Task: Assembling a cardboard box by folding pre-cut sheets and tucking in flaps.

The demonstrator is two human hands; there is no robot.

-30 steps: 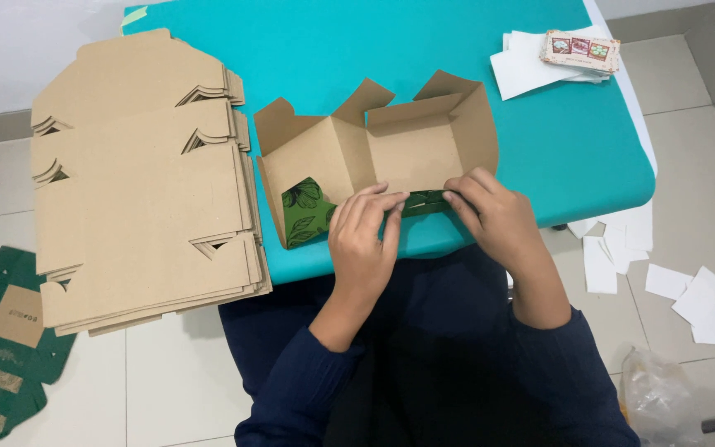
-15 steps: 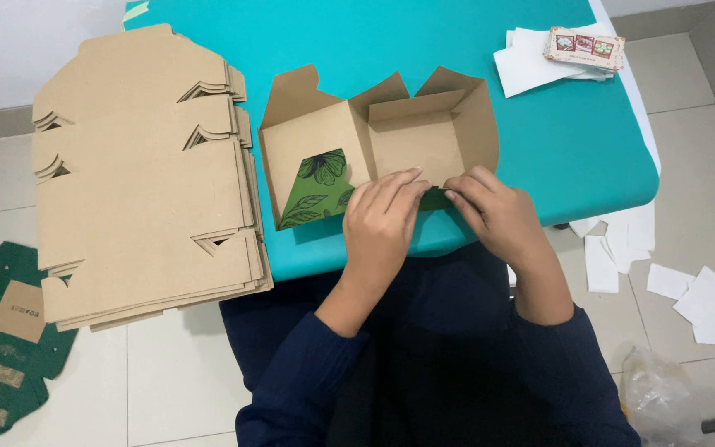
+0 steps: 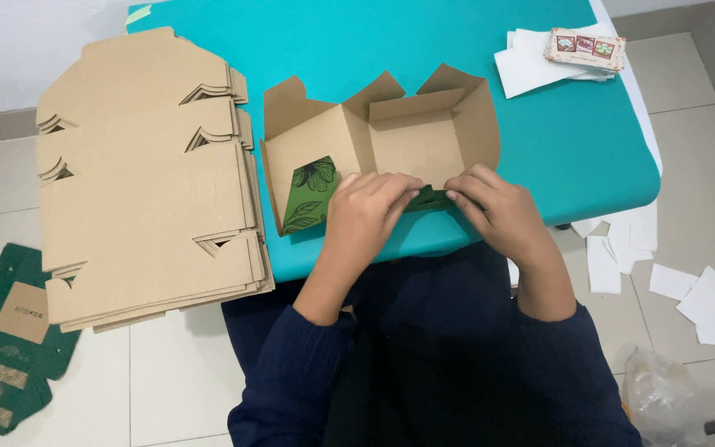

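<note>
A half-folded brown cardboard box [image 3: 399, 136] with a green leaf-printed outside stands on the teal table [image 3: 357, 41], its walls raised and its top open. My left hand [image 3: 366, 211] and my right hand [image 3: 494, 207] both pinch the box's near wall, fingertips meeting at the green front flap [image 3: 430, 197]. The left side flap [image 3: 308, 194] shows the green leaf print and leans outward.
A thick stack of flat brown box blanks [image 3: 142, 174] lies at the table's left, overhanging its edge. White paper sheets and a small printed card pack [image 3: 585, 50] sit at the far right. Green flat blanks [image 3: 10, 339] and white paper scraps [image 3: 688, 290] lie on the tiled floor.
Both hands stay on the box's near wall. The left hand's fingers have shifted along the front flap and the box's left flap has changed its angle slightly.
</note>
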